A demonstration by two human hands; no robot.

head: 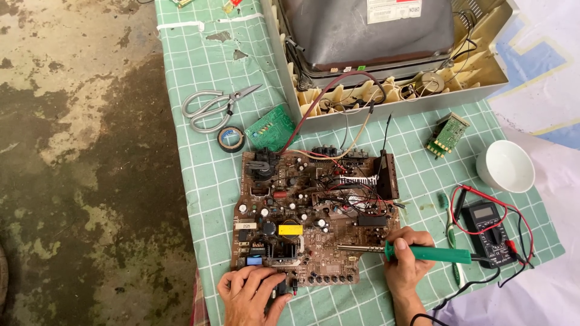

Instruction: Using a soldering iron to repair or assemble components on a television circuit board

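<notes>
Your right hand [406, 259] grips the soldering iron [399, 250] on the circuit board [308, 211] — left hand [251, 293] clamps its near edge; steady that tip next.

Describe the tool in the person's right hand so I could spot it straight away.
Start at the big brown circuit board in the middle of the green checked table. At its lower right edge, the right hand grips a soldering iron lying level, its metal tip pointing left over the board. Its bright green handle sets it apart from the black multimeter beside it.
</notes>
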